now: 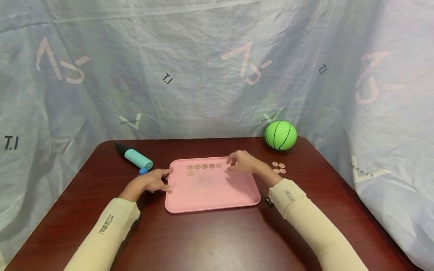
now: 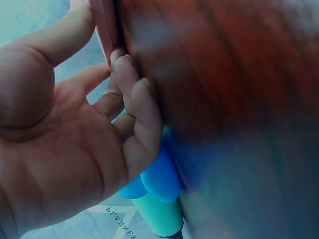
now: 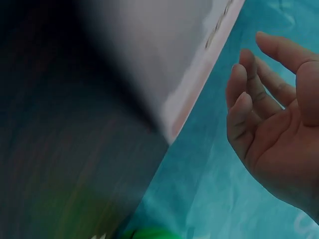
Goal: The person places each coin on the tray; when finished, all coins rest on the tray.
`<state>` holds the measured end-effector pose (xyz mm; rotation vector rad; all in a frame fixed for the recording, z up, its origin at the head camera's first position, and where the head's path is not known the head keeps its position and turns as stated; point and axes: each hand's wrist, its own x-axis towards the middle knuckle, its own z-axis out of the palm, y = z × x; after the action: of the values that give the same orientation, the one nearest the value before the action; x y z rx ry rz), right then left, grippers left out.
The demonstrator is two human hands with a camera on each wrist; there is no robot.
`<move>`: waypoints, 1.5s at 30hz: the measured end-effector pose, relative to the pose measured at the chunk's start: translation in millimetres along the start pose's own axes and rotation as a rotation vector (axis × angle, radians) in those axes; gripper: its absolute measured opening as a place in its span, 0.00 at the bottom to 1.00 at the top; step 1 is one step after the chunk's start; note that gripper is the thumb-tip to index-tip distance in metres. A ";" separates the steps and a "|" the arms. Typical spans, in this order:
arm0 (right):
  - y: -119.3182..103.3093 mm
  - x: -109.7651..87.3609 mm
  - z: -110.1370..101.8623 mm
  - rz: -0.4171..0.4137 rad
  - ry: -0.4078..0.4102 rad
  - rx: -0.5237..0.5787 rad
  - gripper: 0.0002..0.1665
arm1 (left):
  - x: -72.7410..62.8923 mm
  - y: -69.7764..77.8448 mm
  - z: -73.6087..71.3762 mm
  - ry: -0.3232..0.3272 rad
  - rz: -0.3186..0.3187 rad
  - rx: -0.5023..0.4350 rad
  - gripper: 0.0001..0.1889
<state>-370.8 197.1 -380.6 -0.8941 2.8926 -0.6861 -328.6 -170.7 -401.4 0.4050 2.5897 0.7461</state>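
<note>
A pink tray (image 1: 210,195) lies on the dark red table, with several round coins (image 1: 205,166) in a row near its far edge and one coin (image 1: 190,173) below the row's left end. My left hand (image 1: 154,180) rests at the tray's left rim. Its thumb (image 2: 70,37) and index finger touch the rim at separate points, while the other fingers bend below. Over the tray's far right part is my right hand (image 1: 245,162), just right of the row. In the right wrist view its thumb and bent fingers stand apart, with nothing visible between them.
Several more coins (image 1: 278,167) lie on the table right of the tray, beyond my right wrist. A green ball (image 1: 280,135) sits at the back right. At the back left is a turquoise cylinder (image 1: 138,159) with a dark tip; a blue rounded object (image 1: 143,171) lies by my left hand.
</note>
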 end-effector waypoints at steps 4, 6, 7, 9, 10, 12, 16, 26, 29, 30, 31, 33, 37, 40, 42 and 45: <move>21.0 -21.8 -15.0 0.049 0.012 -0.003 0.15 | -0.3 -0.9 -0.4 -0.001 0.006 -0.007 0.47; 32.0 -32.2 -22.0 0.068 0.017 -0.002 0.14 | -0.5 -1.0 -0.8 0.004 0.011 -0.010 0.47; 37.7 -37.6 -25.3 0.081 0.018 -0.003 0.13 | -0.6 -0.8 -0.9 0.007 0.013 -0.014 0.47; 49.3 -49.0 -31.5 0.100 0.019 -0.007 0.13 | -0.3 -0.6 -0.9 0.009 0.016 -0.019 0.47; 55.1 -54.6 -34.2 0.113 0.019 -0.010 0.14 | -0.5 -0.3 -1.0 0.008 0.021 -0.021 0.47; 66.8 -65.5 -38.7 0.136 0.013 -0.028 0.14 | -1.0 0.2 -0.8 0.004 0.019 -0.022 0.47; 88.0 -82.4 -45.4 0.186 0.002 -0.072 0.15 | -2.3 1.2 -0.4 0.003 0.011 -0.023 0.47; 113.9 -95.4 -53.0 0.280 -0.068 -0.126 0.08 | -3.2 1.3 0.2 0.007 0.011 -0.029 0.47; 117.4 -95.5 -51.6 0.293 -0.071 -0.129 0.06 | -1.9 0.2 0.8 0.007 0.012 -0.024 0.47; 118.3 -95.4 -51.8 0.288 -0.069 -0.128 0.06 | -1.7 -0.1 0.7 0.006 0.011 -0.024 0.47; 119.5 -95.0 -51.9 0.287 -0.069 -0.131 0.06 | -1.8 -0.1 0.6 0.005 0.009 -0.024 0.47; 121.0 -94.2 -53.3 0.276 -0.072 -0.134 0.08 | -2.2 0.4 -0.1 0.005 0.002 -0.026 0.47; 123.2 -90.8 -56.5 0.280 -0.107 -0.096 0.08 | -2.4 1.5 -1.6 0.002 -0.001 -0.030 0.47; 125.1 -88.9 -57.4 0.295 -0.135 -0.053 0.08 | -1.2 1.2 -1.2 0.000 0.000 -0.025 0.47; 126.5 -88.3 -57.1 0.273 -0.140 -0.042 0.09 | -0.5 0.7 -0.5 -0.001 -0.003 -0.021 0.47; 128.4 -88.1 -54.5 0.230 -0.133 -0.038 0.09 | -0.3 0.5 0.1 -0.003 -0.009 -0.019 0.47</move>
<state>-374.0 361.5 -393.9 -0.5728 2.8351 -0.5324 -328.2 -170.3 -401.1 0.3885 2.5780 0.7662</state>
